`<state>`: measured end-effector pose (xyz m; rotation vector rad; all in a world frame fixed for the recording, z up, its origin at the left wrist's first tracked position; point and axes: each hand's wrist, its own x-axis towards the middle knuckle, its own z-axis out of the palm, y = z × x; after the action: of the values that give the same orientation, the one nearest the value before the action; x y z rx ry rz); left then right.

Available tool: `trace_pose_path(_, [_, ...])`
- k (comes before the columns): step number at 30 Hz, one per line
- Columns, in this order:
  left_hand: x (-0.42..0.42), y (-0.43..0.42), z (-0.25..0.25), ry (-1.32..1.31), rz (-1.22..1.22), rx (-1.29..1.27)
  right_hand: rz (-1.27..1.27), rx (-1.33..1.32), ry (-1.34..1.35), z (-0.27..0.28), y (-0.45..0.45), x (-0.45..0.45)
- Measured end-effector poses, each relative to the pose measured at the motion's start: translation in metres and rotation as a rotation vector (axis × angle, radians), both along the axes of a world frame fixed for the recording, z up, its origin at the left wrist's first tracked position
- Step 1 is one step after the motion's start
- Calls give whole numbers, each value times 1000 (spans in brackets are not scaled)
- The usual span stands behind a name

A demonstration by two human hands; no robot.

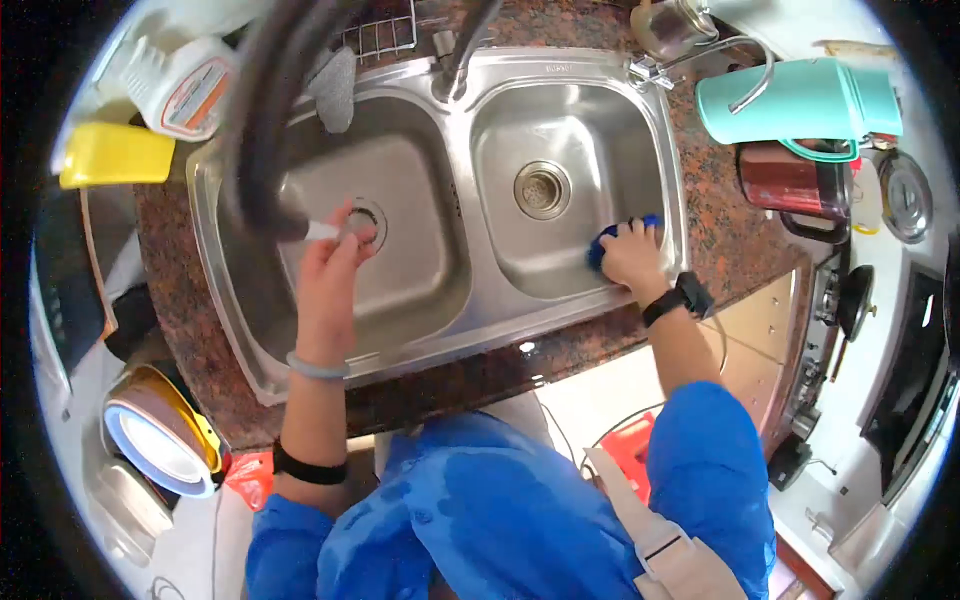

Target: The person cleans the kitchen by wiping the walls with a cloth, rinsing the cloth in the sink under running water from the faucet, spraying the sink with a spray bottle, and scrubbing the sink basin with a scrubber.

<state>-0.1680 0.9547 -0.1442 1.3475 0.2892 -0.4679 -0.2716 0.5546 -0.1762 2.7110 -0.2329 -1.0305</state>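
Observation:
My left hand is over the left basin, just beside the white tip of the dark faucet hose. Its fingers are partly curled and apart, and I make out nothing held in them. In the right basin, my right hand presses a dark blue scrubber against the lower right wall. The scrubber shows on both sides of the fingers, and the palm hides its middle.
A grey cloth hangs over the left basin's back rim. White bottle and yellow container stand left. Turquoise pitcher, red-brown jug and a thin curved tap are right. Bowls lie lower left.

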Motion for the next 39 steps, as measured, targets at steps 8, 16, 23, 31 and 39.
trace_pose_path(8, [0, -5, 11, -10, 76, -155, -271, 732, -199, 66, 108, -27])
trace_pose_path(16, [23, -18, -3, -2, 52, -72, 258, 168, -418, 76, -103, -21])
trace_pose_path(23, [31, -31, -24, 1, 53, -56, 586, -49, -422, 16, -64, 87])
trace_pose_path(31, [36, -21, -4, 17, 30, 15, 29, 741, 402, -97, 27, 41])
trace_pose_path(39, [-3, -5, -6, 125, 50, -24, -592, 1075, 97, -53, 95, 36])
